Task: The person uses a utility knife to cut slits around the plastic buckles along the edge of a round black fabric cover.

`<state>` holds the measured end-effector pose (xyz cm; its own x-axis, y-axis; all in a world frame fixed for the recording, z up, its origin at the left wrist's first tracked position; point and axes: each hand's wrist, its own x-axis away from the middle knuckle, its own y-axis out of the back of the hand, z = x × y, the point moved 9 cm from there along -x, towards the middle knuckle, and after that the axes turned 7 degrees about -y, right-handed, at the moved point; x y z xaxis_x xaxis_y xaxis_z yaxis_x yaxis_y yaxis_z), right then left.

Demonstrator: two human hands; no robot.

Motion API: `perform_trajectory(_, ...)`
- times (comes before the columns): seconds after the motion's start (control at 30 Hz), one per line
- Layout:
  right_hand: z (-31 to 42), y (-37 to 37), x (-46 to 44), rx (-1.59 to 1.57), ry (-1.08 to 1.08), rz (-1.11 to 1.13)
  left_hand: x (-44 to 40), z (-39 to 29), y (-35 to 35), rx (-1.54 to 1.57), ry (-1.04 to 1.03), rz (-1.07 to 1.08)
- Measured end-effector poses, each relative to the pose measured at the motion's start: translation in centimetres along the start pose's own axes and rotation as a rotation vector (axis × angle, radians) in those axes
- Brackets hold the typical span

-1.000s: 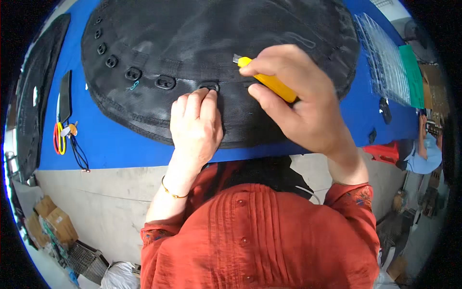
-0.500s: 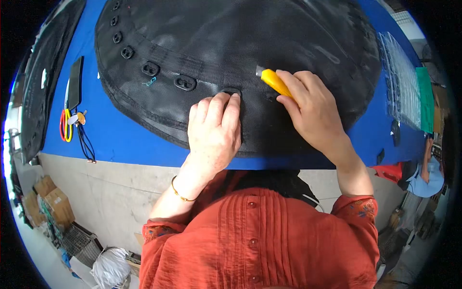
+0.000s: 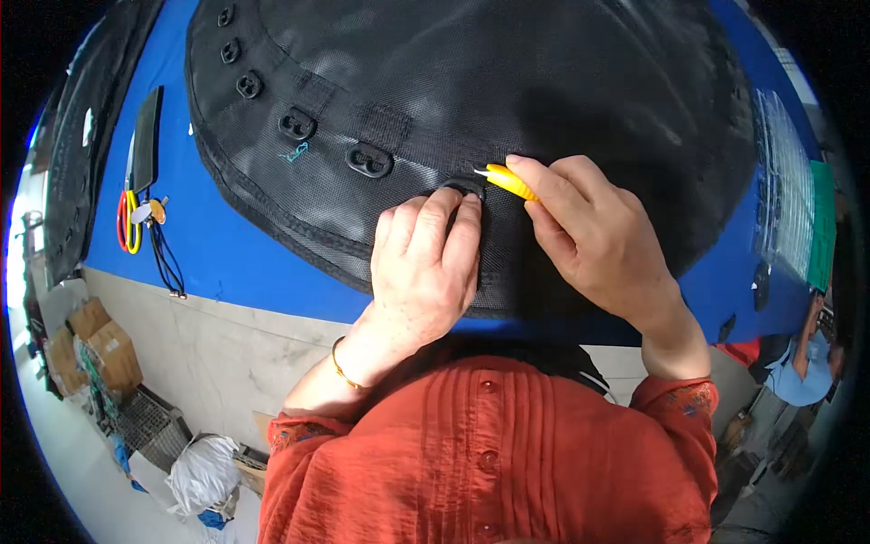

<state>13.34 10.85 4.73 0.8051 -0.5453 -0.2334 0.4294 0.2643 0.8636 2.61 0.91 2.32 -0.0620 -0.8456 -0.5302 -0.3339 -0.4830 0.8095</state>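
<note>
A large black mesh fabric piece [image 3: 562, 82] with a rounded edge lies on a blue table. Along its curve sit several black two-hole plastic fittings [image 3: 370, 160]. My left hand [image 3: 424, 258] rests on the fabric, fingers bent, their tips holding down one black two-hole plastic fitting [image 3: 467, 185]; its thumb is hidden. In my right hand [image 3: 603, 231] is a yellow utility knife [image 3: 510, 180], gripped between thumb and fingers. The knife's short blade points left, just above that fitting; whether it touches the fabric I cannot tell. A bit of teal thread [image 3: 295, 152] lies near another fitting.
Scissors [image 3: 130, 222] with red and yellow handles lie at the left, by a black strip [image 3: 148, 136] and a corded key tag [image 3: 156, 212]. Clear plastic [image 3: 784, 190] and a green piece [image 3: 821, 218] are at the right. Another person [image 3: 802, 367] is at far right.
My right hand has brought the knife left and down, close to my left fingertips. The blade now appears edge-on. My left hand stays on the same fitting; the whole view has shifted slightly.
</note>
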Motion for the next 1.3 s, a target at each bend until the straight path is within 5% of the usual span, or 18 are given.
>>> perform_trajectory(1.3,0.6,-2.3,0.3,0.055,0.025,0.086,1.1,0.5,-0.8,-0.024,0.036,0.098)
